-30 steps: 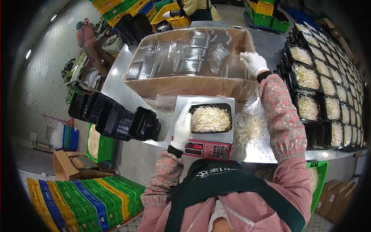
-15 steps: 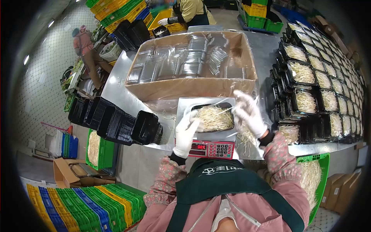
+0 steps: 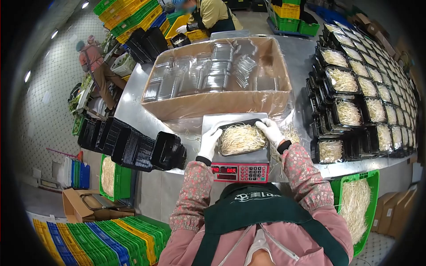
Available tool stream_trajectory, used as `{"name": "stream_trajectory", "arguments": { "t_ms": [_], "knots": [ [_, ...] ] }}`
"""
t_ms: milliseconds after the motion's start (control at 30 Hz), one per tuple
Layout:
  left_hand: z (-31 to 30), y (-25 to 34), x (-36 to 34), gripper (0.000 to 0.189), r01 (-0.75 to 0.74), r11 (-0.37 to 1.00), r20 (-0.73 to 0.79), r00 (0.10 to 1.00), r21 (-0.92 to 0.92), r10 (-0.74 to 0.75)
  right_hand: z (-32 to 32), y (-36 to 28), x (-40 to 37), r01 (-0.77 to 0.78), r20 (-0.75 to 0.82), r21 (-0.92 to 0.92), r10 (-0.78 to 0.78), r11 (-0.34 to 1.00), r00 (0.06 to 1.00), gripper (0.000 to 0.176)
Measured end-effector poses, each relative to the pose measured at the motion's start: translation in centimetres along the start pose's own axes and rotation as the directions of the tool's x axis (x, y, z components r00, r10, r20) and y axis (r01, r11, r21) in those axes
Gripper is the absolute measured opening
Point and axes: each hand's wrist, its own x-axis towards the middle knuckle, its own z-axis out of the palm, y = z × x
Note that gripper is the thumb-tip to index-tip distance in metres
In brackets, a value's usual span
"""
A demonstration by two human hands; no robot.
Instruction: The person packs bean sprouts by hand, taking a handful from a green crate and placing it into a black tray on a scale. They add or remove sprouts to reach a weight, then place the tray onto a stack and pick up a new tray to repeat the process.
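Head cam looks straight down at the bench. Both gloved hands are on the black tray of sprouts (image 3: 242, 138), which sits on the pan of the scale (image 3: 230, 119) right in front of the person. The left hand (image 3: 208, 141) has its fingers curled over the tray's left end, and the right hand (image 3: 269, 131) is clamped over the right end, so it's a two-handed hold with the tray pinched between them. My guess is the grip on the short ends keeps the sprouts level and leaves the red readout below unblocked. Can't tell whether there's a clear cover over the sprouts; there's a bit of sheen, but it's too blurry to call.

The layout looks built for short reaches. The cardboard box (image 3: 213, 104) of clear lids (image 3: 217, 71) butts up just behind the scale. A stack of empty black trays (image 3: 133, 144) lies on its side just to the left, and rows of filled trays (image 3: 350, 111) are packed along the right. A green crate (image 3: 355, 204) of sprouts sits low by the right elbow.

Room is tight. The scale is boxed in behind and on the left, and some loose sprouts (image 3: 290, 133) lie on the steel table (image 3: 306, 57) between it and the filled trays. That strip and the near edge are the only open bits. A co-worker (image 3: 208, 13) stands well beyond the box.
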Motion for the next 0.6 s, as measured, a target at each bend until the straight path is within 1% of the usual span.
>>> {"name": "stream_trajectory", "arguments": {
  "t_ms": [67, 100, 200, 300, 333, 367, 400, 433, 467, 500, 533, 600],
  "knots": [
    [-0.7, -0.3, 0.5, 0.020, 0.126, 0.979, 0.034, 0.992, -0.162, -0.122, 0.1, 0.3, 0.4, -0.072, -0.014, 0.111, 0.074, 0.991, 0.997, 0.016],
    [-0.5, -0.5, 0.4, 0.020, 0.079, 0.983, 0.007, 0.997, -0.168, -0.079, 0.4, 0.3, 0.5, -0.060, -0.041, 0.177, 0.069, 0.982, 0.997, 0.010],
    [0.4, -0.4, 0.3, 0.022, 0.015, 0.998, -0.081, 0.996, -0.064, -0.020, 0.4, 0.7, 0.9, -0.031, -0.040, 0.117, 0.036, 0.993, 0.999, 0.011],
    [0.9, 0.8, -1.5, 0.025, 0.006, 0.997, -0.149, 0.989, 0.073, 0.005, -0.3, 0.1, 0.0, 0.043, -0.013, 0.143, -0.042, 0.989, 0.999, 0.027],
    [-1.4, -1.8, -1.2, 0.035, 0.052, 0.996, -0.105, 0.993, 0.066, -0.045, -1.1, -2.1, -1.2, -0.087, 0.050, 0.068, 0.084, 0.994, 0.995, 0.031],
    [-0.8, 0.3, -3.4, 0.040, 0.163, 0.986, -0.146, 0.977, 0.044, -0.155, -2.5, -5.4, -3.4, -0.212, 0.103, -0.013, 0.213, 0.977, 0.972, 0.035],
    [-0.1, 2.4, -5.7, 0.045, 0.273, 0.962, -0.183, 0.947, 0.018, -0.265, -3.4, -6.7, -5.0, -0.331, 0.145, -0.100, 0.343, 0.938, 0.928, 0.040],
    [-1.0, 1.2, -6.9, 0.043, 0.317, 0.944, -0.091, 0.941, -0.087, -0.325, -3.7, -6.6, -6.0, -0.388, 0.257, -0.057, 0.389, 0.920, 0.885, 0.045],
    [-1.8, 0.0, -7.9, 0.040, 0.375, 0.908, 0.006, 0.925, -0.186, -0.380, -3.6, -6.6, -7.3, -0.456, 0.308, 0.047, 0.421, 0.889, 0.853, 0.038],
    [-0.8, -0.1, -8.9, 0.027, 0.396, 0.854, 0.072, 0.915, -0.338, -0.396, -3.0, -4.6, -7.9, -0.451, 0.296, 0.238, 0.379, 0.860, 0.877, 0.033],
    [0.0, -0.1, -9.2, 0.022, 0.356, 0.837, 0.098, 0.932, -0.415, -0.348, -2.3, -3.4, -8.4, -0.422, 0.270, 0.418, 0.334, 0.804, 0.903, 0.029],
    [1.0, -0.2, -8.8, 0.016, 0.261, 0.873, 0.054, 0.963, -0.411, -0.263, -2.0, -2.7, -9.6, -0.386, 0.188, 0.508, 0.338, 0.770, 0.922, 0.025]
  ]
}}
